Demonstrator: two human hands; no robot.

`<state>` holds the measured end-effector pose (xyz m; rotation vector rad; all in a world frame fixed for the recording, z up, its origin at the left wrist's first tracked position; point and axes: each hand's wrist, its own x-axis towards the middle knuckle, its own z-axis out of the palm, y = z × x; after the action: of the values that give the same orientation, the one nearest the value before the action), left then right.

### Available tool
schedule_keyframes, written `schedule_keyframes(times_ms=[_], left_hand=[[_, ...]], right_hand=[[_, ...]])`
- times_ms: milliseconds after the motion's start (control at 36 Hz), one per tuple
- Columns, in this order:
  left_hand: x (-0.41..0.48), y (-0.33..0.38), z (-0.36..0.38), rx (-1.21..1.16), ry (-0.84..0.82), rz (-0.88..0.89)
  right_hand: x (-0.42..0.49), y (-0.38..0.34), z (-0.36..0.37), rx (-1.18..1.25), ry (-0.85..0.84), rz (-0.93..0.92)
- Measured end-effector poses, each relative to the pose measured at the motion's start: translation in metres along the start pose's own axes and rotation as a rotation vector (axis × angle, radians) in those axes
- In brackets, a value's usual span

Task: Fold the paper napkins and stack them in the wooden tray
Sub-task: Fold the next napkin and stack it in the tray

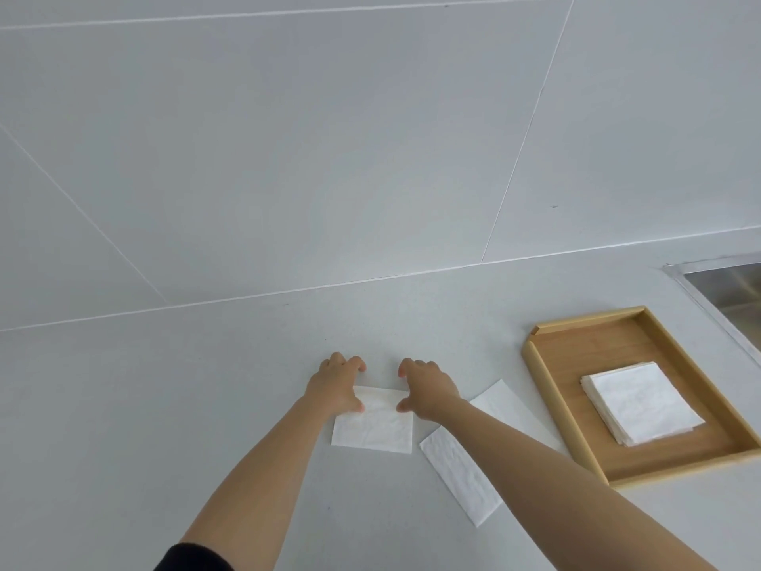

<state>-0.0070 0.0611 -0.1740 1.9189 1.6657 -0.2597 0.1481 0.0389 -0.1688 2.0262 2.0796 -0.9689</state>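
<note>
Item: paper napkin, flat on the grey bench.
Left hand and right hand: fingers curled down onto its far edge, thumbs on the sheet; a pinch cannot be told.
Right of the right hand: another napkin, then the wooden tray holding a folded stack.
Step, judged: folding. Next: crease, carry to the stack.

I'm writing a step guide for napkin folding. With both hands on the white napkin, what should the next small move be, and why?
Probably press and smooth the fold. The left hand and right hand rest on the far edge of the white folded paper napkin, which lies flat on the grey counter, not yet on the stack of white napkins in the wooden tray.
</note>
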Motion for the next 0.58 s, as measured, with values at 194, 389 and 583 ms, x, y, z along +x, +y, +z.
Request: schedule_keyframes(times_ms=[194,389,583], left_hand=[[0.005,-0.003,0.002,0.078,-0.050,-0.028],[0.003,-0.012,0.012,0.048,-0.124,-0.071],[-0.001,-0.023,0.006,-0.453,-0.044,-0.131]], right_hand=[[0.003,0.000,0.005,0.020,-0.089,0.060],[0.007,0.004,0.016,0.076,-0.165,0.055],[0.014,0.011,0.011,0.426,-0.046,0.074]])
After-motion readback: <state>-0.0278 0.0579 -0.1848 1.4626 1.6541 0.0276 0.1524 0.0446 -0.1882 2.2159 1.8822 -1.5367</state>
